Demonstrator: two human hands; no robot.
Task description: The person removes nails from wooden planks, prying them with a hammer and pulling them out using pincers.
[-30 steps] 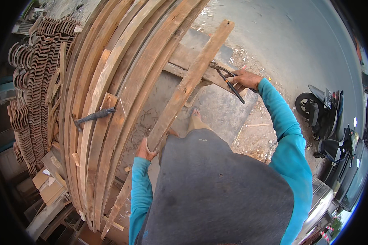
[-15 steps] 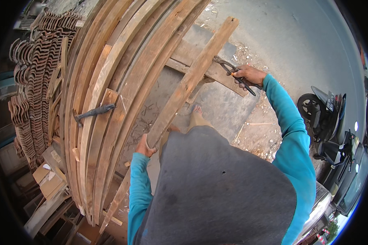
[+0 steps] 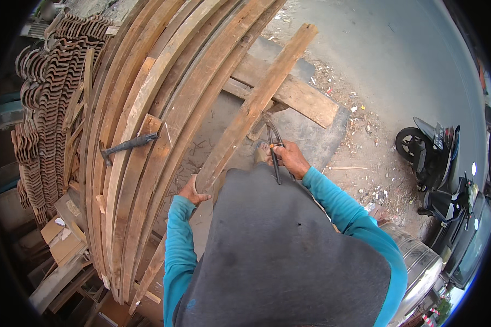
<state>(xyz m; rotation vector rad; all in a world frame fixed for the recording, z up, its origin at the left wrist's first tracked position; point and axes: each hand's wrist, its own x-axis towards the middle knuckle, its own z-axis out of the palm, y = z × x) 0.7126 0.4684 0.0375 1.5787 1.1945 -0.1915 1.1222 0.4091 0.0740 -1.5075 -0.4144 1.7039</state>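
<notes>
My left hand (image 3: pixel 193 192) grips the near end of a long wooden beam (image 3: pixel 245 114), thumb to the side and fingers partly hidden beneath. The beam slants away to the upper right and lies across a shorter wooden plank (image 3: pixel 311 102). Closed around the handles of dark pincers (image 3: pixel 271 129), my right hand (image 3: pixel 293 159) is just right of the beam's middle. The jaws are beside the beam's edge; whether they touch it I cannot tell.
Several long beams (image 3: pixel 188 103) are stacked on my left, with a dark-handled hammer (image 3: pixel 128 146) on top. Roof tiles (image 3: pixel 54 92) are piled beyond. A parked motorcycle (image 3: pixel 433 147) stands at right. Scattered nails and debris (image 3: pixel 202 146) lie on the ground, and my foot (image 3: pixel 263 152) shows below.
My right hand has brought the pincers in from the beam's far right part, down and left toward its middle. My left hand stays on the near end.
</notes>
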